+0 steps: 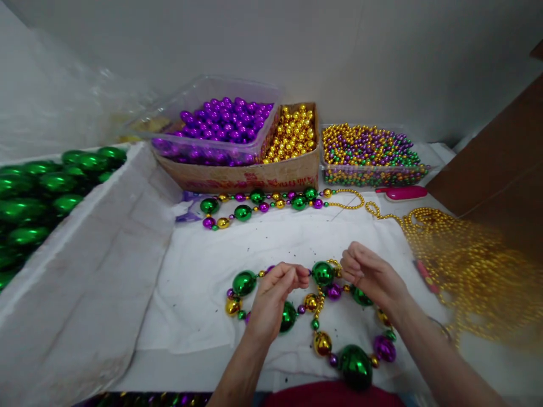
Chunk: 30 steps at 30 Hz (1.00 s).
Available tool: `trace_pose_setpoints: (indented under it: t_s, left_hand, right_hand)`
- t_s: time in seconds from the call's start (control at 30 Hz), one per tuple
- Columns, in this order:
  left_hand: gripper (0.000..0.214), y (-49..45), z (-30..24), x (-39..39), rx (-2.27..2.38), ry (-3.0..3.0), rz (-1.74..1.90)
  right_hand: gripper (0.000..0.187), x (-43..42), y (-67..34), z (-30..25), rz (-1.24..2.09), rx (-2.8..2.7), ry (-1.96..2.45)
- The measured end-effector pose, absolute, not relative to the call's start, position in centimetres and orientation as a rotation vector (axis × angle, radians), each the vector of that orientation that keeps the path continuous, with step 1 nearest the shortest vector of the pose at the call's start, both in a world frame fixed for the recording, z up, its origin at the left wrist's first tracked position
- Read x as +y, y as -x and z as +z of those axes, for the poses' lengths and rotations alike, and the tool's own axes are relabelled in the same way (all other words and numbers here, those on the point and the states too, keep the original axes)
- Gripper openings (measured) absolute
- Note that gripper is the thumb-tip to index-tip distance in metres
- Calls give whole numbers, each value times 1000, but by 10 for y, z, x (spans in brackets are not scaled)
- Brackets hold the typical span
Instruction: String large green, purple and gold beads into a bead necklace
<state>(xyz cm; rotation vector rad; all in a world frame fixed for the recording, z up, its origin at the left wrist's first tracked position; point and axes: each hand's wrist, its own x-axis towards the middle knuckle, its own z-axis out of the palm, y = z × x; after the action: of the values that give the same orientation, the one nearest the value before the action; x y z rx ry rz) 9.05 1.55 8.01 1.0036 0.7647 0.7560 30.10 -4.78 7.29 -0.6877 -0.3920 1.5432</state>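
A necklace of shiny green, gold and purple beads (244, 282) lies in loops on the white cloth in front of me. My left hand (275, 294) is closed in a pinch on the bead strand, by a small dark bead beside a big green ball (323, 273). To the right of that ball, my right hand (367, 271) is closed, fingertips curled together; what they hold is hidden. Small gold beads (334, 263) show just left of its fingers. Toward my body hangs a large green ball (355, 366), with a purple ball (384, 349) beside it.
Behind lies another bead necklace (243, 212). A cardboard box (237, 178) holds purple and gold balls; a clear tub (377, 175) holds small mixed beads. Green balls fill a foam box (139, 237) at left. Gold bead strands (470, 265) and a pink-handled tool (405, 193) lie right.
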Motion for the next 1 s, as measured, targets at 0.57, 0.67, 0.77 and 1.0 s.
trace_pose_setpoints:
  t_s: [0.57,0.67,0.77,1.0]
  left_hand:
    - [21,-163,48,16,889,-2269,666]
    - [32,-174,43,24,842,-2417,581]
    - [27,-179,41,28,800,-2500,475]
    - [22,-166,53,10,806,-2468,551]
  right_hand:
    - [12,-41,-330,63,1617,-376,748]
    - [12,-43,-330,62,1627,-360,741]
    - [14,-45,-332,62,1624,-327,723]
    - [16,-48,-336,61,1628,-230,714]
